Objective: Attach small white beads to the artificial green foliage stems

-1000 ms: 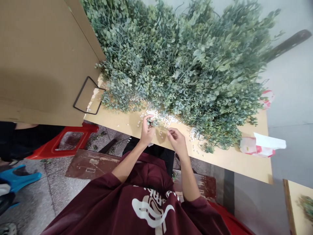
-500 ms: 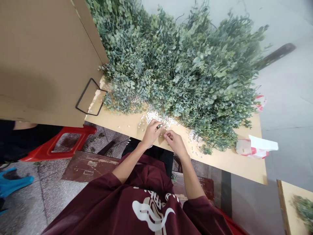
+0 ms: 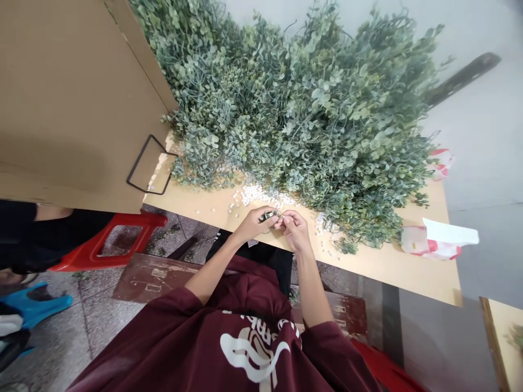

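My left hand [image 3: 254, 224] is closed round a small green leafy sprig [image 3: 267, 216] at the front edge of the wooden table [image 3: 192, 202]. Against its fingertips, my right hand [image 3: 296, 228] pinches the thin end of the same sprig. Small white pieces [image 3: 255, 194] lie scattered just beyond both hands, and more of them [image 3: 324, 223] lie to the right. A large heap of artificial green foliage [image 3: 294, 109] covers most of the table behind them.
A big cardboard box [image 3: 73, 103] stands at the left beside a black wire frame [image 3: 151, 164]. A red-and-white plastic bag [image 3: 437, 239] lies at the table's right end. Red [image 3: 122, 237] and blue [image 3: 36, 305] stools stand at the lower left, near a seated person's dark clothing.
My hands have come together, and a leafy sprig now shows more clearly between them. The camera view has shifted slightly.
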Motion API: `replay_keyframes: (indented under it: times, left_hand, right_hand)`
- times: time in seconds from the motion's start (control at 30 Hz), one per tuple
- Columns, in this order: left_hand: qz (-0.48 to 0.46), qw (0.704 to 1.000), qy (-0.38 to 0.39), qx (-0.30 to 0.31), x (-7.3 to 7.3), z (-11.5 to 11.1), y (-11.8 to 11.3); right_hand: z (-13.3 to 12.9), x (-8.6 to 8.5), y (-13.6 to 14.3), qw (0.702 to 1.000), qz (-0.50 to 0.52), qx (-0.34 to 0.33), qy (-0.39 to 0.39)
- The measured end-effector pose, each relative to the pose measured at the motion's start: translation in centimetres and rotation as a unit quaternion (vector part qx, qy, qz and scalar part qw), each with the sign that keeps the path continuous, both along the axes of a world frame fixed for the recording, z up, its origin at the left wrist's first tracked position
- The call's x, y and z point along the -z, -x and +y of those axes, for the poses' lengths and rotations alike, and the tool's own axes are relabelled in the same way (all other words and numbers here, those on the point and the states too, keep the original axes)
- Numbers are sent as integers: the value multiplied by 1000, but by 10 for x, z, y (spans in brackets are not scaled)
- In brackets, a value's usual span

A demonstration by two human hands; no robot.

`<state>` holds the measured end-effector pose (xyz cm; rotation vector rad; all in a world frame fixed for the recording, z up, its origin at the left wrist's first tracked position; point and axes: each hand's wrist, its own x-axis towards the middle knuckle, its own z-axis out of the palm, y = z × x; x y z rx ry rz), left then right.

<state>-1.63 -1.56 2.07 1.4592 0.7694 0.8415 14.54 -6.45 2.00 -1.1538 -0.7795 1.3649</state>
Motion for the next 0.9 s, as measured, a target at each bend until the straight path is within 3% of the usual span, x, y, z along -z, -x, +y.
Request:
replay_keyframes:
  times: [0.9]
  left_hand:
    - [67, 996, -57, 24, -9, 2, -4]
  right_hand:
    - [-1, 3, -5, 999, 14, -30, 3]
